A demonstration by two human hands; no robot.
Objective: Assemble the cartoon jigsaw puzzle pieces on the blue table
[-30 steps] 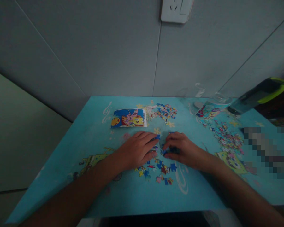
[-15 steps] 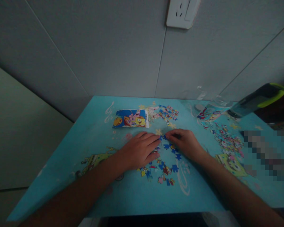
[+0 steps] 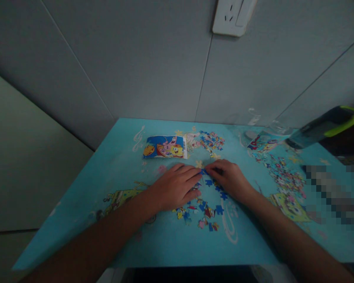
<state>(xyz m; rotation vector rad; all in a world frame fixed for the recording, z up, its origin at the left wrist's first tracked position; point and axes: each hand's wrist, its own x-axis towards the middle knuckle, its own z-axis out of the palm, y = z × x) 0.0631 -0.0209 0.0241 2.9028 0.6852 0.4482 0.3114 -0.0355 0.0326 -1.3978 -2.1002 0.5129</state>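
Note:
My left hand (image 3: 179, 186) lies flat over some jigsaw pieces, its fingers stretched to the right and the index fingertip at a blue piece. From the right, my right hand (image 3: 227, 175) pinches a small blue puzzle piece (image 3: 205, 171) between thumb and index finger, against the pieces by my left fingertips. Below them, loose and joined puzzle pieces (image 3: 209, 212) lie in a rough ring on the light blue table (image 3: 171, 247). Part of that ring is hidden under my left hand.
A blue cartoon picture packet (image 3: 165, 147) lies beyond my left hand. Piles of pieces sit at the back (image 3: 212, 140) and at the right (image 3: 286, 175). A clear container (image 3: 267, 139) and a dark bottle with a green strap (image 3: 318, 127) are at the back right. A wall borders the table.
My right hand has moved slightly left with the blue puzzle piece, closing the small gap to the pieces at my left fingertips. The left hand stays in place. The view has shifted a little.

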